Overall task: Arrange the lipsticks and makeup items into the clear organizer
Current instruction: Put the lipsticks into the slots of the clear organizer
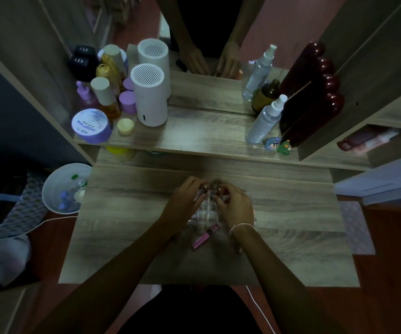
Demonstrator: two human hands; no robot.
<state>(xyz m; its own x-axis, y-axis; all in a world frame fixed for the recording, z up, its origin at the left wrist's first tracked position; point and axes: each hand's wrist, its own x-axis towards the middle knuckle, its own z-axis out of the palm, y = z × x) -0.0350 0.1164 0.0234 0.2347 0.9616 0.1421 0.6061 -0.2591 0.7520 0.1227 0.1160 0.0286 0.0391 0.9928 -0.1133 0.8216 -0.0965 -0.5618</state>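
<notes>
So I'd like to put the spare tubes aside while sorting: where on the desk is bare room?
The desk is bare right of the right hand and left of the left hand. The middle is crowded: both hands at the clear organizer, a pink tube just in front.

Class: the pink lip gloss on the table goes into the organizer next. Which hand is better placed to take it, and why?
Probably the right hand: the lip gloss lies just beside its wrist, nearer than the left hand. Both hands are busy at the organizer.
</notes>
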